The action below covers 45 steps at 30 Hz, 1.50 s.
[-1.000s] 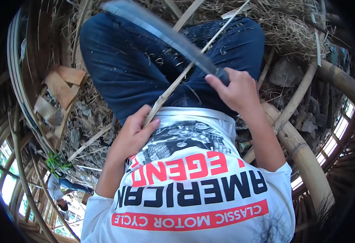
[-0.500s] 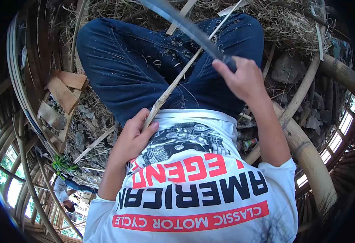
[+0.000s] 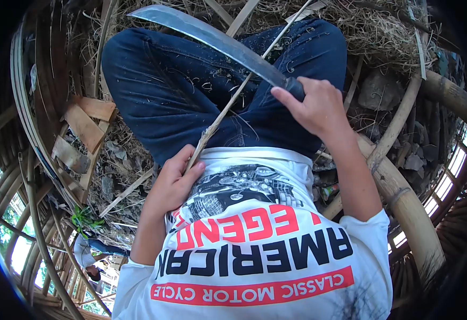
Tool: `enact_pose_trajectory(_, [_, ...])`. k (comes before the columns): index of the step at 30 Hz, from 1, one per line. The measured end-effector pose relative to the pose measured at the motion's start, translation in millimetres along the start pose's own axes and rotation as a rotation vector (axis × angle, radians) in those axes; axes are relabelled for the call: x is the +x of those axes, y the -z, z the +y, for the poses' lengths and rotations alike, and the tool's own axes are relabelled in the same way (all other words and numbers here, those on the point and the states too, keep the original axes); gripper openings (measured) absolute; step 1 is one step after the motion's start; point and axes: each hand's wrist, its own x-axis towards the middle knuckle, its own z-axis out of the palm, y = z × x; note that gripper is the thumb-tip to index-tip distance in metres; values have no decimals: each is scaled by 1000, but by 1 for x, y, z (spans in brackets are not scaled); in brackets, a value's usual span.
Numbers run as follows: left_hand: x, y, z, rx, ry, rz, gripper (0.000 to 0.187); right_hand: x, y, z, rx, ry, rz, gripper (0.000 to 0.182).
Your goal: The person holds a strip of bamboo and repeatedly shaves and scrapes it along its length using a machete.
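Against the white shirt, my left hand (image 3: 176, 181) is closed round the near end of a thin bamboo strip (image 3: 224, 111). The strip slants up and to the right across my lap, past the right knee in view, and shows a rough node near my fingers. My right hand (image 3: 318, 106) grips the dark handle of a machete (image 3: 206, 38). Its long curved blade points up and left and crosses over the strip. Small curled shavings lie scattered on my dark jeans (image 3: 158, 90).
Thick bamboo poles (image 3: 404, 205) stand at the right beside a stone (image 3: 378, 92). Flat bamboo pieces (image 3: 84, 125) lie at the left, near long bent strips (image 3: 22, 90). A heap of fine shavings (image 3: 372, 37) covers the ground ahead. Another person (image 3: 86, 256) is at the lower left.
The machete blade has swung down and towards me, and now shows its full length. My right hand has shifted slightly left and down. The left hand keeps its hold on the strip.
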Motion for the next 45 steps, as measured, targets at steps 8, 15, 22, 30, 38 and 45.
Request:
enact_pose_trajectory(8, [1, 1, 1, 25, -20, 15, 20, -7, -10, -5, 18, 58, 62, 71])
enact_pose_trajectory(15, [-1, 0, 3, 122, -23, 25, 22, -8, -6, -5, -30, 42, 26, 70])
enact_pose_trajectory(22, [-3, 3, 5, 116, 88, -43, 14, 6, -2, 5, 85, -77, 80, 69])
enact_pose_trajectory(30, [-1, -2, -2, 29, -49, 33, 19, 5, -3, 4, 39, -63, 39, 69])
enact_pose_trajectory(38, [-1, -1, -2, 63, 13, 12, 21, 6, 3, 8, 25, -86, -1, 69])
enact_pose_trajectory(45, [2, -1, -5, 21, 40, -16, 20, 12, 6, 9, 38, -101, 5, 69])
